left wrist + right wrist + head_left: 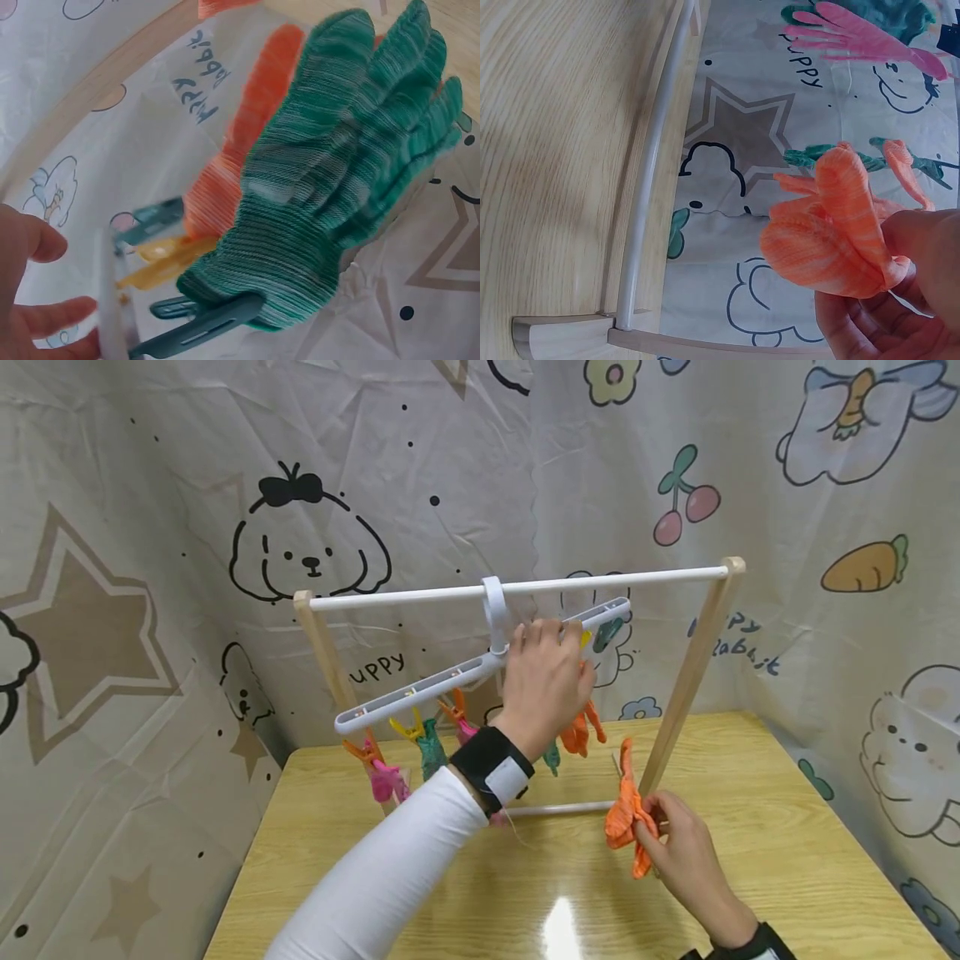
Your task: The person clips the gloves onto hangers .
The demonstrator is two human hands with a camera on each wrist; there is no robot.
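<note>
My left hand point(543, 681) grips the arm of a white clip hanger point(420, 692), right of its hook, its fingertips over the bar. The hanger tilts, left end lower. From its coloured pegs hang pink gloves point(386, 782), a green glove point(300, 187) on a teal peg point(202, 328), and an orange glove point(217, 187) on a yellow peg point(169, 264). A teal peg point(609, 633) near the hanger's right end shows nothing in it. Lower right, my right hand point(682, 847) pinches a loose orange glove point(817, 247), bunched between thumb and fingers.
The hanger's hook loops over the white rod point(615, 581) of a wooden stand, whose right post point(686, 685) rises beside my right hand. A lower white rod point(570, 808) crosses near the wooden table point(750, 777). Patterned cloth point(465, 460) surrounds the table's back and sides.
</note>
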